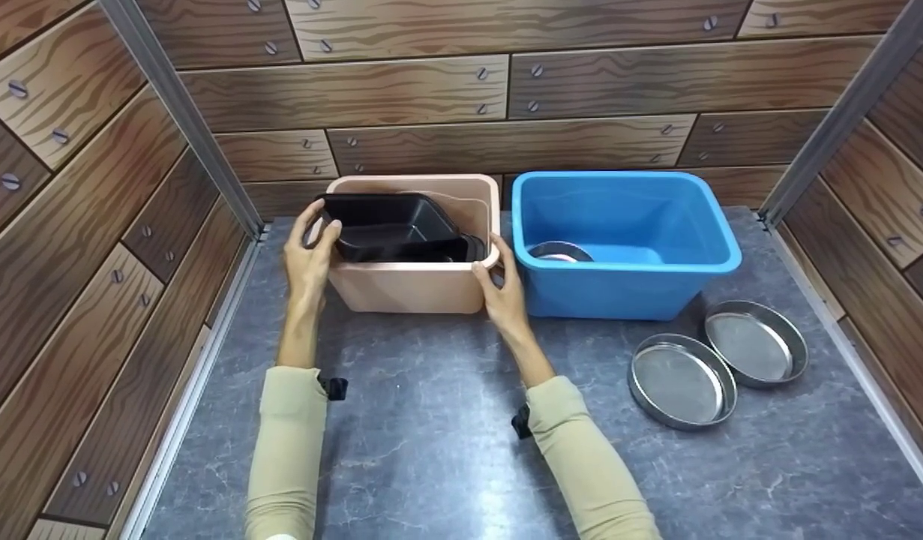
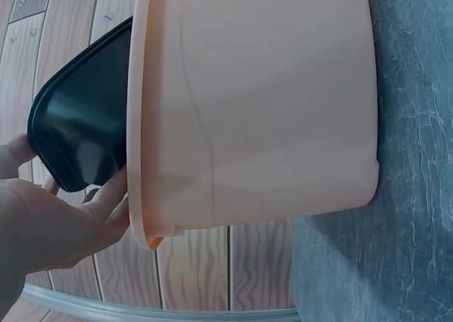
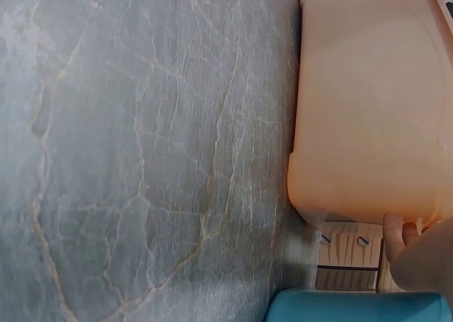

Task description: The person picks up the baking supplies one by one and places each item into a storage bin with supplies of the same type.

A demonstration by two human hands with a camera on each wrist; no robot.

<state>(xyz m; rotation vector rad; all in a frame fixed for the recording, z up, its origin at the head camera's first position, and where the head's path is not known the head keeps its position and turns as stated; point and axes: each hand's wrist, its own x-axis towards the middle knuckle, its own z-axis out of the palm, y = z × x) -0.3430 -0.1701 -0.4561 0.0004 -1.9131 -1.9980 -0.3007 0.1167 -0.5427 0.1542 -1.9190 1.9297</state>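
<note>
A black rectangular baking pan (image 1: 390,217) lies tilted in the mouth of a peach plastic bin (image 1: 409,291), its left end raised above the rim. My left hand (image 1: 307,259) pinches that raised end between thumb and fingers. In the left wrist view the pan (image 2: 85,117) sticks up past the bin's rim, with the hand (image 2: 60,219) at its corner. At the bin's front right corner, my right hand (image 1: 504,296) grips the rim, thumb in front and fingers along the side. More dark bakeware (image 1: 472,247) shows under the pan, mostly hidden.
Right of the peach bin stands a blue plastic bin (image 1: 611,292) with a round metal pan (image 1: 562,249) inside, partly hidden by the front wall. Two round metal pans (image 1: 682,382) (image 1: 757,341) lie on the marbled tabletop (image 1: 424,420) at the right. Wood-patterned walls (image 1: 416,94) enclose the back and sides.
</note>
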